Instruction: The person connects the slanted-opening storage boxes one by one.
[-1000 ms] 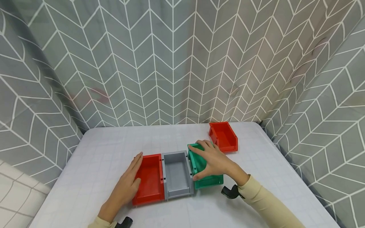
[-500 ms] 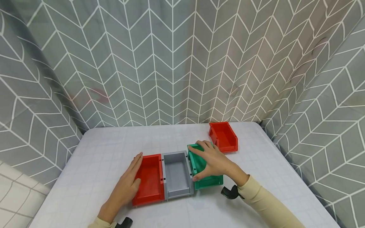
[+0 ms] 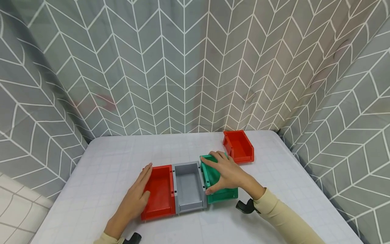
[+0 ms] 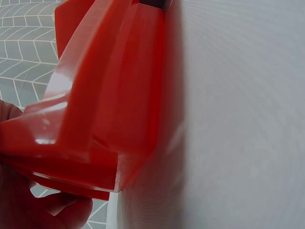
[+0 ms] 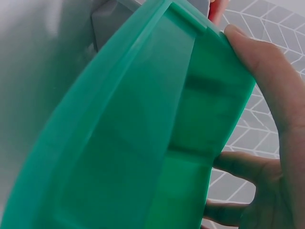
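With spread fingers point(image 5: 240, 165) of the right hand point(image 3: 226, 171), pinching the green bin point(image 3: 223, 195) just right of the gray bin point(image 3: 192, 206) — probably risking jammed rims by pushing askew; with left hand point(image 3: 135, 200) straight-fingered, bracing the left red bin point(image 3: 158, 213) — maybe risking skidding by overpressing.

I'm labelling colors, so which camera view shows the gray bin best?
The head view: the gray bin shows nearly whole, its inside in plain sight. The right wrist view catches only part of it, behind the green bin; in the left wrist view I can't make it out.
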Tool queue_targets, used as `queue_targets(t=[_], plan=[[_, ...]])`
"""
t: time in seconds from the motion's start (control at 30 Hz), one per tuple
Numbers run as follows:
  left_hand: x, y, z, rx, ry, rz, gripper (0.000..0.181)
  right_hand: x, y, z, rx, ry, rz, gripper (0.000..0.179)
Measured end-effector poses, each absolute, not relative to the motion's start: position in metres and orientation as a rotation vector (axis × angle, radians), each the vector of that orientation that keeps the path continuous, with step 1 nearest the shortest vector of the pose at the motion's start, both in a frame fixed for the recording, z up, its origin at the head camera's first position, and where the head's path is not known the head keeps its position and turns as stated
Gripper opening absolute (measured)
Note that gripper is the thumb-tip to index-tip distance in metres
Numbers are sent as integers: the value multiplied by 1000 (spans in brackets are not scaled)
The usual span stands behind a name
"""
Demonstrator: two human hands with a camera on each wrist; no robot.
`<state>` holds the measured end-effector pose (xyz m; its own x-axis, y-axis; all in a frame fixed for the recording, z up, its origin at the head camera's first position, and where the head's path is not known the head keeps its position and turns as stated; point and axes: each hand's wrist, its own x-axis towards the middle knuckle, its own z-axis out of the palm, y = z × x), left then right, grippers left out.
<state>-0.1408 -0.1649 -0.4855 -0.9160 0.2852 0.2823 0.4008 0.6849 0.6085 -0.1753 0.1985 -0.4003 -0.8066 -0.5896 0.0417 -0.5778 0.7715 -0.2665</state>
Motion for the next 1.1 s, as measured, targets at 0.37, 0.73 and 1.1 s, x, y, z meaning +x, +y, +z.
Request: queue_targets(t=[0.37,0.73,1.1], plan=[[-140,-165,-483,-555,-2728,-1042,85,-177,197,-410,-928,2901,-423,112],[-139,-164,-484,-549,-2730,-1055,86,-177,196,-421,-910,2895,-421,113],[-140,-164,-485,-543,-2738,-1046,87,-175,195,-422,-883,2875,-412,113]])
